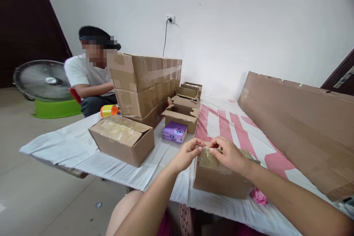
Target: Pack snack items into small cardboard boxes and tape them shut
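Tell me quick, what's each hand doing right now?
Left hand: closed in a pinch at the taped top of the small box.
Right hand: closed, pinching the same spot.

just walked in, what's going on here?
The camera wearer has both hands on a small cardboard box at the near edge of the table. The left hand and right hand pinch the clear tape on its top. Further back sit a taped box, a purple tissue pack, open boxes and a stack of big boxes. Another person sits beyond the table, at the left.
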`<move>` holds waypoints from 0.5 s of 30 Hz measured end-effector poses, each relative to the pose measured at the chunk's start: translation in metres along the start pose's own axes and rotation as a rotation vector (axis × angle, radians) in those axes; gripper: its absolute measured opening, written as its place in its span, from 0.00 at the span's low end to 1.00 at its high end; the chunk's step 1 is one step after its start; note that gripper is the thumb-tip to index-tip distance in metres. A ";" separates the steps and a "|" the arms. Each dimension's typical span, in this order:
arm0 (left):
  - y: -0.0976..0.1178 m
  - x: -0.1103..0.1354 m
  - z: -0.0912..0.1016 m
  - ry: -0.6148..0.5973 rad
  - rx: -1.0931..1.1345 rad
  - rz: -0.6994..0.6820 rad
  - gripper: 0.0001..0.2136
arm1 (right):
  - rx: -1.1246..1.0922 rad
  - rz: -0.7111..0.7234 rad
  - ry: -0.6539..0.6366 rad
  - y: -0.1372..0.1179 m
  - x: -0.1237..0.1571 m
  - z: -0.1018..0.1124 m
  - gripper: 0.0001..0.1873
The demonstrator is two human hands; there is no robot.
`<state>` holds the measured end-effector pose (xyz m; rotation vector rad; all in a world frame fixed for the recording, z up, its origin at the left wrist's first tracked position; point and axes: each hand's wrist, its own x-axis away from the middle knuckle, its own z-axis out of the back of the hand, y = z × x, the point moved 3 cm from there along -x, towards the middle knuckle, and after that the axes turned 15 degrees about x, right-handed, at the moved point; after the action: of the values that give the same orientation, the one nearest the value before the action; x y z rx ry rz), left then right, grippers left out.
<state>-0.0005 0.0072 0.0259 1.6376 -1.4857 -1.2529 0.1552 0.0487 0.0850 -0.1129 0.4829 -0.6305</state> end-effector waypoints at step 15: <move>0.004 -0.002 -0.007 0.139 -0.094 -0.055 0.08 | 0.027 -0.079 -0.262 -0.011 -0.026 -0.001 0.04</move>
<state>0.0046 0.0073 0.0325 1.6773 -1.2877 -1.1941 0.1307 0.0552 0.0969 -0.1870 0.2170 -0.6881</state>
